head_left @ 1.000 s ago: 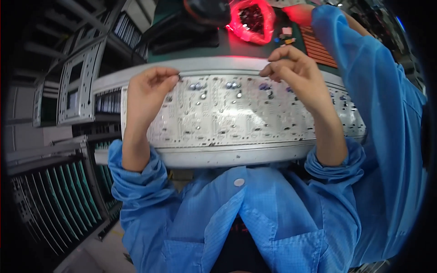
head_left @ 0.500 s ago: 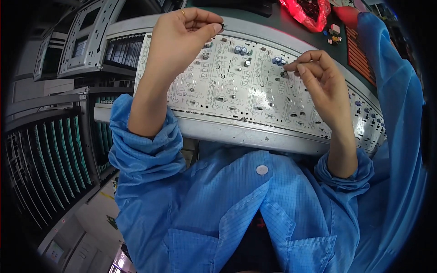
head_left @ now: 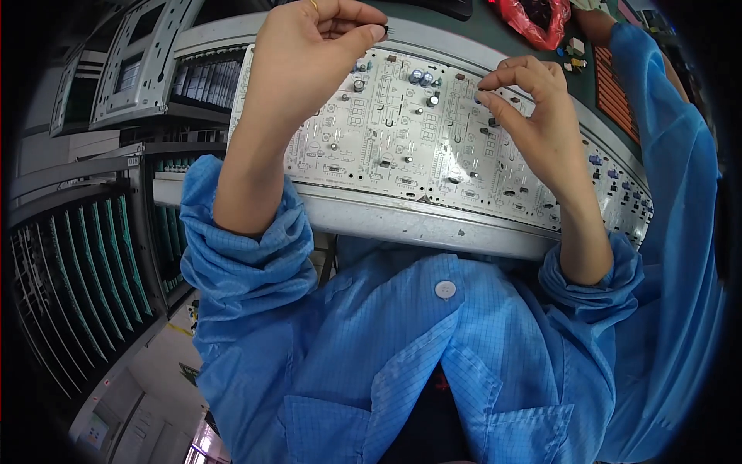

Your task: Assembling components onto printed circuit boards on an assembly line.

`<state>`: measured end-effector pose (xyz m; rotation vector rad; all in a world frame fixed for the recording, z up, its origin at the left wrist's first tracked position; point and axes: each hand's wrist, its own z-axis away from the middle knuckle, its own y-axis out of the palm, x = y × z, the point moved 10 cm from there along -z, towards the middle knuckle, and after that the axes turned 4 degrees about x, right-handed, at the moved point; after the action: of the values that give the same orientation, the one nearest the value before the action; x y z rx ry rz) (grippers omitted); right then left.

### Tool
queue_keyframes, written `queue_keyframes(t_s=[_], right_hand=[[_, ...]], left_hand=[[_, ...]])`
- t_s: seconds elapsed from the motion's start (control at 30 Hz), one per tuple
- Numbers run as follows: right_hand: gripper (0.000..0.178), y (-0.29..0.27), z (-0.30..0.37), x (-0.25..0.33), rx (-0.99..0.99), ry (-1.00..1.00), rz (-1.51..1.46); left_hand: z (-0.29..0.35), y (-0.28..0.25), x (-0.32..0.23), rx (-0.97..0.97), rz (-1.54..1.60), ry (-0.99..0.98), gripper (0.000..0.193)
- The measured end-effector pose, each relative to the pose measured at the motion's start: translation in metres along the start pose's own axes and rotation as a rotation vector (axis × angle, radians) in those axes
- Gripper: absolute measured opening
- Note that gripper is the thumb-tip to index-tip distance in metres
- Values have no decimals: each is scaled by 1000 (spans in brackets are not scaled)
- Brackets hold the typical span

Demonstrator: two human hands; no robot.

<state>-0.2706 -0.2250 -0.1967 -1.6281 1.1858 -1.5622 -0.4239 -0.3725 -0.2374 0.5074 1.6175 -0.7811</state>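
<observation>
My left hand [head_left: 305, 66] is raised over the far left part of a white circuit board [head_left: 317, 166]. Between its thumb and fingertips is a small black component with thin leads [head_left: 387, 31], its legs pointing right. Farther right, my right hand [head_left: 533, 112] hovers over the board with thumb and index finger nearly together. Whatever its fingertips pinch, if anything, is too small to make out. Blue capacitors [head_left: 421, 77] and a dark round capacitor [head_left: 432, 100] stand upright on the board between my hands.
The board lies along a metal rail [head_left: 386, 218]. At the far right are a red plastic bag [head_left: 545, 31] with small parts, orange-brown strips [head_left: 614, 89] and a co-worker's blue sleeve [head_left: 657, 100]. Racks of green boards [head_left: 93, 263] stand at left.
My left hand has shifted slightly up and right with the component. My right hand has moved up and a little left. The board sits slightly farther right in the picture.
</observation>
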Motion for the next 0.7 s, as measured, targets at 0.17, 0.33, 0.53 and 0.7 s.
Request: queue_keyframes(t_s=[0.17, 0.33, 0.53, 0.7], right_hand=[[15, 6, -5, 3, -31, -15, 36], [15, -3, -10, -1, -79, 3, 58], [15, -9, -15, 4, -82, 23, 58], [16, 0, -21, 6, -50, 8, 90]], left_hand=[[3, 4, -18, -84, -29, -139, 12], [16, -3, -39, -99, -105, 97, 11], [139, 36, -168, 10, -536, 722, 22], [169, 40, -182, -85, -84, 751, 46]])
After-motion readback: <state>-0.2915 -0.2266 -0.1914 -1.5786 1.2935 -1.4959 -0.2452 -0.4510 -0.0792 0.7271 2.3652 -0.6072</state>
